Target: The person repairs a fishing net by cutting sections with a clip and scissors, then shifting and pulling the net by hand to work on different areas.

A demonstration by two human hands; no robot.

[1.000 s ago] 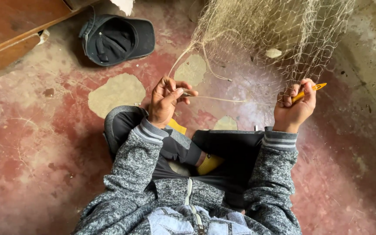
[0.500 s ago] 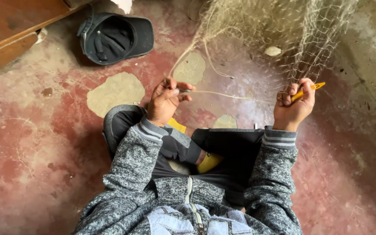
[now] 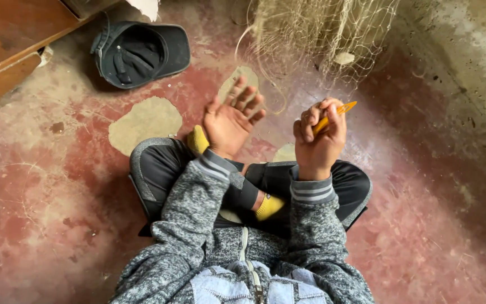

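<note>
I sit cross-legged on a worn red floor in a grey speckled jacket, dark trousers and yellow socks. A pale fishing net (image 3: 322, 34) hangs down in front of me. My left hand (image 3: 230, 119) is raised palm up with its fingers spread, just below the net's lower edge, holding nothing I can see. My right hand (image 3: 319, 138) is closed around a thin yellow netting needle (image 3: 336, 114), whose tip points up and right toward the net. The two hands are close together, roughly a hand's width apart.
A dark cap (image 3: 139, 52) lies upside down on the floor at the upper left. A brown wooden board or furniture edge (image 3: 12, 39) fills the top left corner. A rough pale concrete wall (image 3: 468, 50) runs along the right. Bare patches show in the red floor (image 3: 144, 119).
My left hand has let go of the twine and opened its fingers. My right hand with the needle has moved left, toward the left hand. The view has shifted slightly.
</note>
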